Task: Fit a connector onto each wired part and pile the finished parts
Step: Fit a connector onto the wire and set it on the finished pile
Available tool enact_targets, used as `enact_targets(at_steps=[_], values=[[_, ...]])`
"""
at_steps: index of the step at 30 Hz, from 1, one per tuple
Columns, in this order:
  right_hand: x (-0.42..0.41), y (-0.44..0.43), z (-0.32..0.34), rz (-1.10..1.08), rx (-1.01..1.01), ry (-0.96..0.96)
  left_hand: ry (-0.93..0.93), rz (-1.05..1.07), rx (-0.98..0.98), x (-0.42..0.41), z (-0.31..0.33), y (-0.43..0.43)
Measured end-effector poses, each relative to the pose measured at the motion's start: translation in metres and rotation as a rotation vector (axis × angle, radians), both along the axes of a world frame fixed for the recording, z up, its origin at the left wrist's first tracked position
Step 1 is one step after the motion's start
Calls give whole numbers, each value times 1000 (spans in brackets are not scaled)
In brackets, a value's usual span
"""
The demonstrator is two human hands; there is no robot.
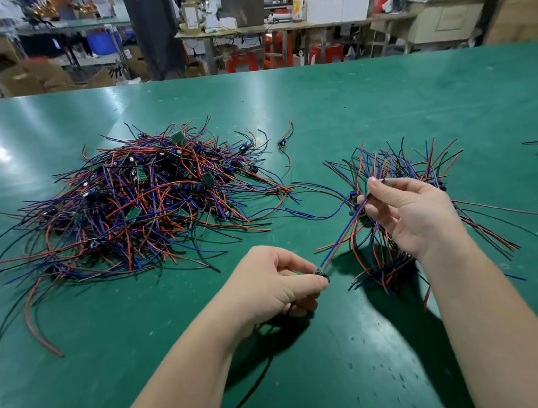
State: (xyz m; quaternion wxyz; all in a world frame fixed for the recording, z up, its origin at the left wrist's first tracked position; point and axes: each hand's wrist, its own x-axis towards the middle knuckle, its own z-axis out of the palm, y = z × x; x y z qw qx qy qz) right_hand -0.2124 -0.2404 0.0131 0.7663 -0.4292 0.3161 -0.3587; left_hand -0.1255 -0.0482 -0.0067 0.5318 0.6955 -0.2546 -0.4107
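Head view: both hands stretch a wired part (341,232), red-and-blue leads taut.

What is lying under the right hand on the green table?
Under the right hand lies a smaller pile of wired parts on the green table. The hand and forearm cover its middle, so anything there is hidden.
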Motion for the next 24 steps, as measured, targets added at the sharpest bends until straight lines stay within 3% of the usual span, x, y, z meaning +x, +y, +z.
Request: enact_targets(at_steps=[6,8,11,13,16,19,24], values=[[6,6,-4,4,-8,-50,-57,22,-12,7,-1,2],[11,10,-5,-5,-51,32,-81,113,-38,10,-3,0],[15,20,-11,8,-445,326,-234,317,-115,17,-10,-2],[19,37,-15,221,-620,329,-355,381,-169,20,-13,-3],[23,59,-19,466,-634,276,-396,361,-232,18,-13,-4],[23,61,-17,370,-632,220,-370,278,-283,15,-9,-3],[14,50,-11,246,-833,307,-233,125,-377,2,-4,-4]])
